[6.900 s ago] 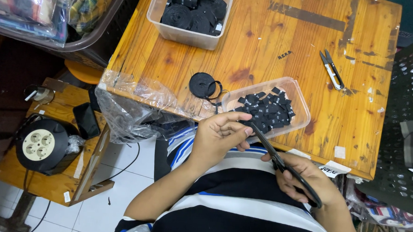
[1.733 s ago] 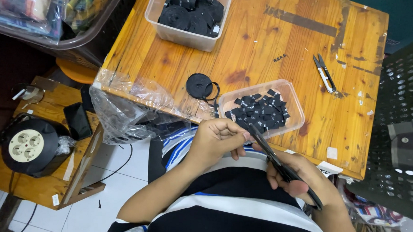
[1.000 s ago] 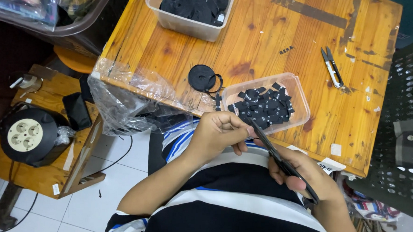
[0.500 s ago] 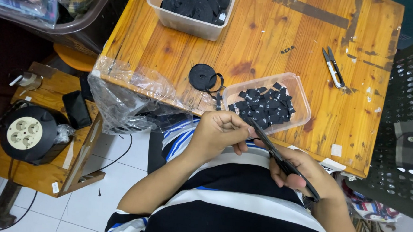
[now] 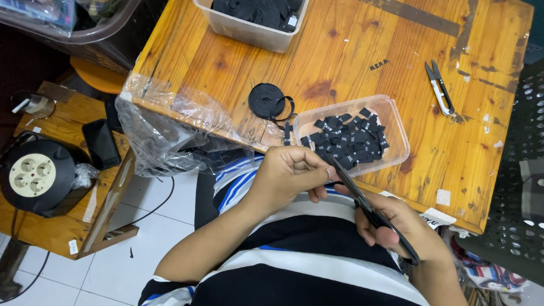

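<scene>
The cutting step is in hand: the right hand point(image 5: 403, 229) grips black scissors point(image 5: 367, 206), blades pointing to ten o'clock at the black ribbon point(image 5: 287, 130) pinched in the left hand point(image 5: 289, 175), just below the clear tray point(image 5: 388, 115) of cut labels on the table point(image 5: 350, 46). Next comes closing the blades squarely.

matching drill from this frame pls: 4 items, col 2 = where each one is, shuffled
1. black scissors
2. thread snips
3. black ribbon roll
4. cable reel

a. low wooden stand beside the table
b. in the right hand
c. tabletop, just left of the clear tray of cut black labels
d. lying free on the tabletop, far right

Pairs: 1-b, 2-d, 3-c, 4-a
</scene>
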